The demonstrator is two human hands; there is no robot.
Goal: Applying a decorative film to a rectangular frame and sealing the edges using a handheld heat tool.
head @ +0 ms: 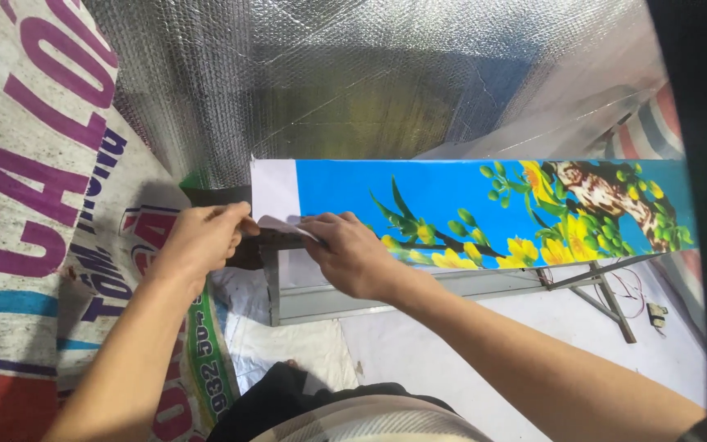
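— Where is the long blue printed banner with yellow flowers [484, 209]?
— Stretched over a grey metal frame [353, 299]; its white left end sits under both hands.
— And the hands?
— The left hand [202, 237] pinches the peeled white corner [284, 223] at the frame's left edge; the right hand [353, 254] presses flat just beside it.

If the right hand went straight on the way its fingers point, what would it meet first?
The right hand points left along the banner's white end. It would most likely meet the left hand first, which pinches the same curled paper edge. Depth between them is unclear.
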